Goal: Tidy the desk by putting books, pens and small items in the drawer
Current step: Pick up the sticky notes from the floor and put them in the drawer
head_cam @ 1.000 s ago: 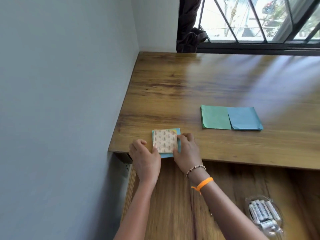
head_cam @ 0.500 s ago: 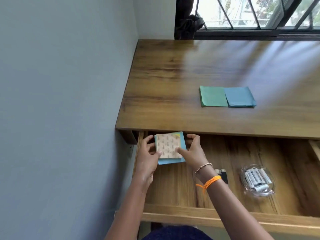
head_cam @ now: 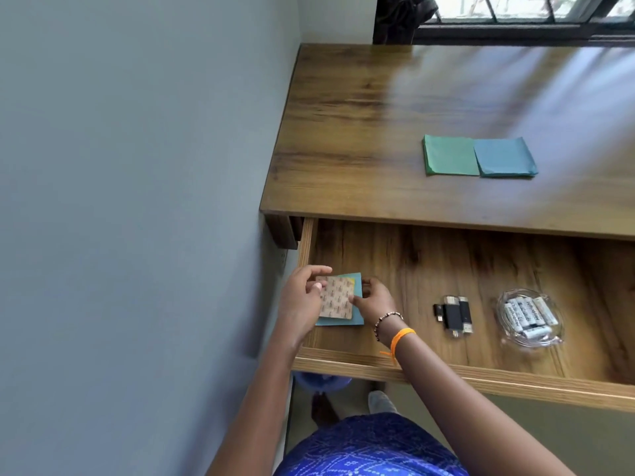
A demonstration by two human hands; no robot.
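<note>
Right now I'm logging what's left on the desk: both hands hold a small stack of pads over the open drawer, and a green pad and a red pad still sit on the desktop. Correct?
Nearly. In the head view the second pad on the desktop is blue, not red: the blue pad lies beside the green pad. The rest holds: left hand and right hand hold the stack of pads over the open drawer.

We see both hands holding a small stack of paper pads [head_cam: 338,298] over the left end of the open drawer [head_cam: 446,269]: our left hand [head_cam: 299,304] grips its 9 o'clock edge, our right hand [head_cam: 372,300] its 3 o'clock edge. A tan printed pad lies atop a blue one. At 3 o'clock from the stack, inside the drawer, lie black USB sticks [head_cam: 455,316] and a clear dish of batteries [head_cam: 529,319]. At 1 o'clock, on the desk [head_cam: 378,115], a green pad [head_cam: 448,155] touches a blue pad [head_cam: 505,157].
</note>
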